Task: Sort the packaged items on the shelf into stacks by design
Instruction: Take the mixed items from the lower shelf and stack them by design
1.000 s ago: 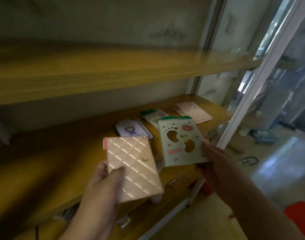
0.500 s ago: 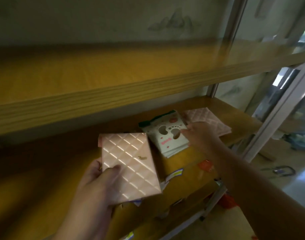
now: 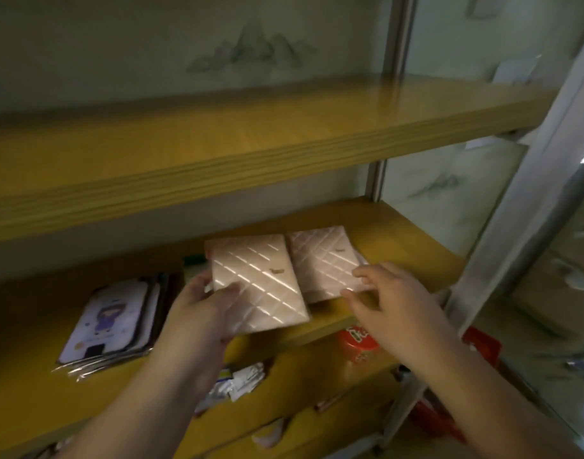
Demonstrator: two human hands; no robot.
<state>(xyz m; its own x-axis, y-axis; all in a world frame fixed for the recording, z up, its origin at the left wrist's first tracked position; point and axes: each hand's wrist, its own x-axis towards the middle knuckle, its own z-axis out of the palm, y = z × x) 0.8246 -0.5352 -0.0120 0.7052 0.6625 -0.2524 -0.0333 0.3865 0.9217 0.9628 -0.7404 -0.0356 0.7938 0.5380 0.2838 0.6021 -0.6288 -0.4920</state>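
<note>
Right hand (image 3: 393, 303) now off green pack.

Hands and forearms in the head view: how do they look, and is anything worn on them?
Both the left hand and the right hand are bare, without gloves. No ring, watch or bracelet shows. Both forearms are uncovered down to the frame edge, with no sleeve in view.

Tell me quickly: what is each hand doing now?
Left hand: closed on pink quilted packet.
Right hand: open, fingertips at the pink quilted stack.
</note>
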